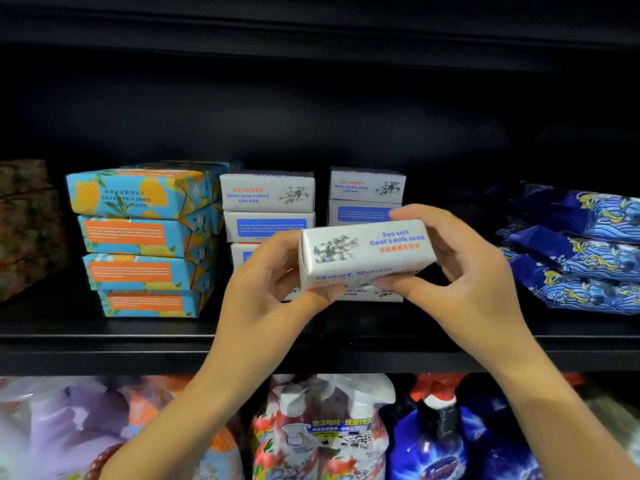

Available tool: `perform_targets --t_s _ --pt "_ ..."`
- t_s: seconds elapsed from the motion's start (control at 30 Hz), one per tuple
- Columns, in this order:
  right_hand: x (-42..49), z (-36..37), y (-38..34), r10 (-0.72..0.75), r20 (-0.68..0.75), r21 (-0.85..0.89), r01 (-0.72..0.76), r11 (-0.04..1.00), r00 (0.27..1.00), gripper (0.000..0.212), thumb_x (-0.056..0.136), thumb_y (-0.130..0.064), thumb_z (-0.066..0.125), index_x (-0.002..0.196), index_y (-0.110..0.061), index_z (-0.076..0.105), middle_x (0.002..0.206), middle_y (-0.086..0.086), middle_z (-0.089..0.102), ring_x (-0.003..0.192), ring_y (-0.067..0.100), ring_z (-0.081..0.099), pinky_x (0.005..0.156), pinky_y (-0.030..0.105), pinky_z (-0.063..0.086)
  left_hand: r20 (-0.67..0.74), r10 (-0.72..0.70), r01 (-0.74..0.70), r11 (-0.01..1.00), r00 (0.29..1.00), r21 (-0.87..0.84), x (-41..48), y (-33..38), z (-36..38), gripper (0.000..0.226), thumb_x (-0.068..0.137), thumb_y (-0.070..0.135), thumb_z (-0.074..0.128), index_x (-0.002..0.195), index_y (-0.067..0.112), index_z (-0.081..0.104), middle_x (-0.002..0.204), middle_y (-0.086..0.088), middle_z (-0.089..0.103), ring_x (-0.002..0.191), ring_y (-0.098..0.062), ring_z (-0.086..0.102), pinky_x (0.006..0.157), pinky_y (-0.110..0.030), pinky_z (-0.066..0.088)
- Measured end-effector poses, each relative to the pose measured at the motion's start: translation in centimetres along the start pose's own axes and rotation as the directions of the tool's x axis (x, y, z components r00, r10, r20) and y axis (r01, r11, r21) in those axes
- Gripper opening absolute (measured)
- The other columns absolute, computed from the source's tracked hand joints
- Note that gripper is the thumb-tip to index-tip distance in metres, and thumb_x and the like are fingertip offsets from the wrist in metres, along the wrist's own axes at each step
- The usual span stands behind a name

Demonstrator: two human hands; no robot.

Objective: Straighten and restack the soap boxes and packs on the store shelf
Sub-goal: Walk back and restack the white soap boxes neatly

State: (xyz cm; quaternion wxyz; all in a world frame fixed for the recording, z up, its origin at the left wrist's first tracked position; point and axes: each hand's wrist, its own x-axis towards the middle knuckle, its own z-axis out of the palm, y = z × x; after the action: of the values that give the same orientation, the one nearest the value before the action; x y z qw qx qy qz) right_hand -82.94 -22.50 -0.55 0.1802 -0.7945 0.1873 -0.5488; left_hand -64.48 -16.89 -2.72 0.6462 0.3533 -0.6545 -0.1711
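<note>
I hold a white sea salt goat's milk soap box (363,252) in front of the shelf, its label right way up. My left hand (266,289) grips its left end and my right hand (460,268) grips its right end. Behind it stand two stacks of the same white boxes, the left stack (268,206) and the right stack (367,194); their top labels read upside down. One white box (367,294) lies under the held one. A stack of several blue-and-orange soap boxes (145,237) sits to the left, stepped unevenly.
Dark blue wave-patterned packs (581,247) are piled at the right of the black shelf (104,344). Brown patterned boxes (27,223) stand at the far left. Below the shelf edge are spray bottles (322,427) and refill pouches.
</note>
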Motion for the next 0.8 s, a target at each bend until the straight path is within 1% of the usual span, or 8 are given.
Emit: perform_targets --t_s 0.07,0.17,0.33,0.4,0.47,0.57,0.7,0.8 --pt "-0.2 0.3 0.1 -0.079 -0.043 -0.103 0.074 0.992 0.996 0.039 0.068 -0.016 0.076 0.103 -0.021 0.059 0.102 -0.013 0.064 0.101 0.003 0.06 0.08 0.011 0.047 0.015 -0.021 0.02 1.0 1.0 0.002 0.3 0.0 -0.3 0.052 0.064 0.02 0.082 0.111 0.021 0.06 0.108 0.011 0.068 0.104 -0.005 0.063 0.081 -0.015 0.05" --pt "-0.8 0.8 0.9 -0.247 -0.092 -0.214 0.223 0.951 0.965 0.032 0.073 -0.014 0.071 0.101 -0.012 0.057 0.106 -0.004 0.061 0.105 0.005 0.058 0.086 0.014 0.046 0.036 -0.154 0.155 0.988 0.987 -0.021 0.7 0.2 -0.8 0.073 0.05 0.042 0.08 0.117 0.026 0.057 0.111 0.018 0.066 0.103 -0.001 0.063 0.077 -0.012 0.05" --pt "-1.0 0.9 1.9 -0.354 -0.052 -0.251 0.33 0.91 0.934 0.034 0.075 -0.013 0.069 0.101 -0.009 0.048 0.111 0.005 0.056 0.112 0.012 0.054 0.091 0.013 0.043 0.104 -0.193 0.192 0.981 0.976 0.014 1.0 0.0 -1.3 0.06 0.046 0.039 0.082 0.103 0.026 0.067 0.1 0.012 0.072 0.095 -0.006 0.067 0.074 -0.014 0.052" --pt "-0.9 0.6 2.1 -0.302 0.025 -0.286 0.296 0.911 0.953 0.045 0.072 -0.019 0.074 0.107 -0.011 0.047 0.119 0.003 0.052 0.118 0.011 0.05 0.094 0.014 0.041 0.066 -0.142 0.14 0.99 0.988 0.027 0.8 -0.2 -1.3 0.06 0.047 0.035 0.084 0.102 0.026 0.065 0.102 0.011 0.072 0.097 -0.006 0.067 0.078 -0.016 0.051" --pt "-0.9 0.1 2.3 -0.149 0.071 -0.26 0.162 0.952 0.986 0.067 0.066 -0.03 0.079 0.122 -0.018 0.045 0.131 -0.001 0.047 0.124 0.007 0.044 0.098 0.016 0.039 0.035 -0.064 0.061 0.995 0.997 0.079 0.6 -0.3 -1.1 0.061 0.05 0.033 0.084 0.106 0.026 0.062 0.107 0.012 0.069 0.103 -0.007 0.064 0.083 -0.017 0.05" --pt "-0.9 -0.3 2.2 0.128 0.134 -0.003 -0.128 0.992 0.983 0.095 0.055 -0.042 0.082 0.137 -0.034 0.035 0.137 -0.013 0.046 0.125 0.003 0.045 0.097 0.016 0.041 0.004 0.025 -0.026 0.99 1.0 0.142 0.6 -0.4 -0.8 0.063 0.054 0.033 0.083 0.112 0.026 0.057 0.111 0.013 0.066 0.109 -0.008 0.06 0.087 -0.02 0.049" --pt "-0.2 -0.1 2.3 0.304 0.138 0.247 -0.33 0.911 0.943 0.089 0.061 -0.044 0.081 0.137 -0.021 0.042 0.117 -0.014 0.063 0.107 0.001 0.06 0.079 0.015 0.05 0.02 0.082 -0.084 0.966 0.996 0.243 0.7 -0.8 -0.3 0.067 0.057 0.027 0.084 0.114 0.033 0.051 0.117 0.019 0.06 0.115 -0.01 0.056 0.089 -0.026 0.051" --pt "0.2 0.0 2.0 0.281 0.097 0.253 -0.297 0.921 0.955 0.072 0.055 -0.034 0.078 0.121 -0.019 0.057 0.106 -0.009 0.067 0.098 0.005 0.065 0.072 0.017 0.053 0.038 0.085 -0.091 0.964 0.996 0.248 0.3 -1.2 -0.1 0.068 0.062 0.02 0.081 0.12 0.033 0.047 0.126 0.019 0.054 0.122 -0.012 0.051 0.092 -0.029 0.05"
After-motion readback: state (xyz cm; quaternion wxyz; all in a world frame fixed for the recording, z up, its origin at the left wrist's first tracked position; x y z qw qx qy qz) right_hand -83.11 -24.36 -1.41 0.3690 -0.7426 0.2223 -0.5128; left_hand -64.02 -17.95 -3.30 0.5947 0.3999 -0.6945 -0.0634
